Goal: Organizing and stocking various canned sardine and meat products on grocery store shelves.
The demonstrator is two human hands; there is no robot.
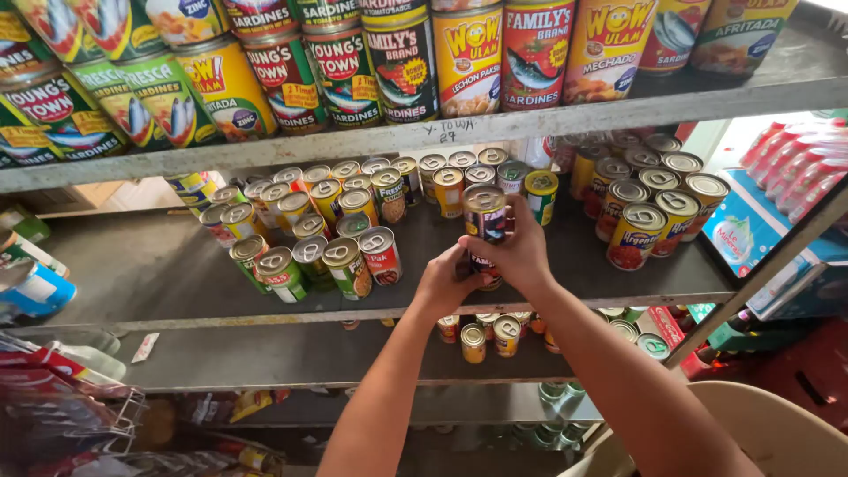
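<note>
My right hand (519,256) is wrapped around a small tin can with a pull-ring lid (485,212), which stands on top of a second can (484,263) over the grey middle shelf (159,265). My left hand (444,281) grips that lower can from the left side. Both arms reach up from the bottom of the view. Left of my hands stand several small cans with green and red labels (350,265). Behind them are more pull-ring cans (389,190).
The top shelf (565,115) carries a row of taller cans (402,62). Yellow and red cans (649,221) are stacked at the right of the middle shelf. More cans (495,334) sit on the lower shelf. A wire rack (79,406) stands lower left, a beige chair (777,433) lower right.
</note>
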